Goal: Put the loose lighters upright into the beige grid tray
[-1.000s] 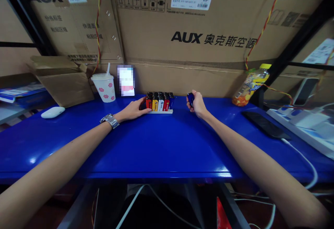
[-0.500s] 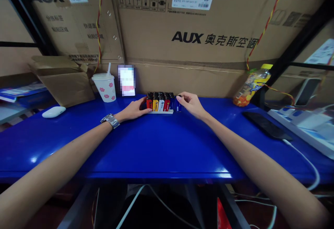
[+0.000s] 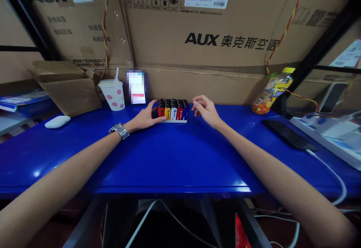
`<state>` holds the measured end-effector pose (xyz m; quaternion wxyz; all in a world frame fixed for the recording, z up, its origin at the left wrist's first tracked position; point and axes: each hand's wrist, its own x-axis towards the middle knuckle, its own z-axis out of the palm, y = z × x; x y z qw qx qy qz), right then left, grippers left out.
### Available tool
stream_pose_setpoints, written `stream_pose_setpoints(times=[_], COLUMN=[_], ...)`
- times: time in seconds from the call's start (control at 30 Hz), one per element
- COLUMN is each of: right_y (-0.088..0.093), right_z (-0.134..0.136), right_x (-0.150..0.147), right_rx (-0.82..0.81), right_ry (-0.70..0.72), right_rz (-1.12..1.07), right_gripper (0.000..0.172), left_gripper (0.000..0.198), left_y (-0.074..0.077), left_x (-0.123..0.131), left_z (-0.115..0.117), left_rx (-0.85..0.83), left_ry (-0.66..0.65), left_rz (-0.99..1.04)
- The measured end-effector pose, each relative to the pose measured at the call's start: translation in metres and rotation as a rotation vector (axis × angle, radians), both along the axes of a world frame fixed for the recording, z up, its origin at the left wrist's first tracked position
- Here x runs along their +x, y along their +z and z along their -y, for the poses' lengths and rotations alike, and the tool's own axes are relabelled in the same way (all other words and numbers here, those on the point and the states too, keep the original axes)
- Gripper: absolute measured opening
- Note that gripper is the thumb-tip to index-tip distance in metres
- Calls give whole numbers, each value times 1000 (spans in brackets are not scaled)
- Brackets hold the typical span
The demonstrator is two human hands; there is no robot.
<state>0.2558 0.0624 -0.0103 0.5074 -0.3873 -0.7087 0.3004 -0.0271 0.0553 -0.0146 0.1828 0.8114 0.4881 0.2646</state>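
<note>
Rows of lighters (image 3: 174,112) with black tops stand upright in a low white tray (image 3: 177,120) at the back of the blue table. The front row runs red, yellow, white, red and blue. My left hand (image 3: 145,117), with a metal watch on its wrist, is at the tray's left end. Its thumb rests along the front of the lighters, while the index finger is spread away behind. Just off the right end, my right hand (image 3: 206,110) has its fingers bent and slightly apart, with nothing visible in them.
A paper cup (image 3: 112,94) with a straw and a lit phone (image 3: 136,88) stand at the back left. A white case (image 3: 58,122) lies farther left. On the right are a drink bottle (image 3: 272,92) and a charging dark phone (image 3: 287,134). Large cardboard boxes (image 3: 158,44) form the back.
The blue lighter that my right hand held beside the tray now stands at the front row's right end. My right hand has let go, and my left fingers have spread.
</note>
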Motion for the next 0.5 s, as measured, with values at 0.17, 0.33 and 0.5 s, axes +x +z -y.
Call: stream_pose_setpoints(times=[0.17,0.33,0.5], right_y=[-7,-13,-15], right_z=[-6,-12,-16], right_x=[5,11,20], right_rx=[18,33,37], right_ry=[-20,-46,-78], right_rz=[94,166,181], right_gripper=[26,25,25], left_gripper=[83,62,70], left_y=[18,54,64], left_x=[9,22,49], left_z=[6,-4,-27], left_rx=[145,347,196], left_ry=[100,284,-71], left_rz=[1,-171,-308])
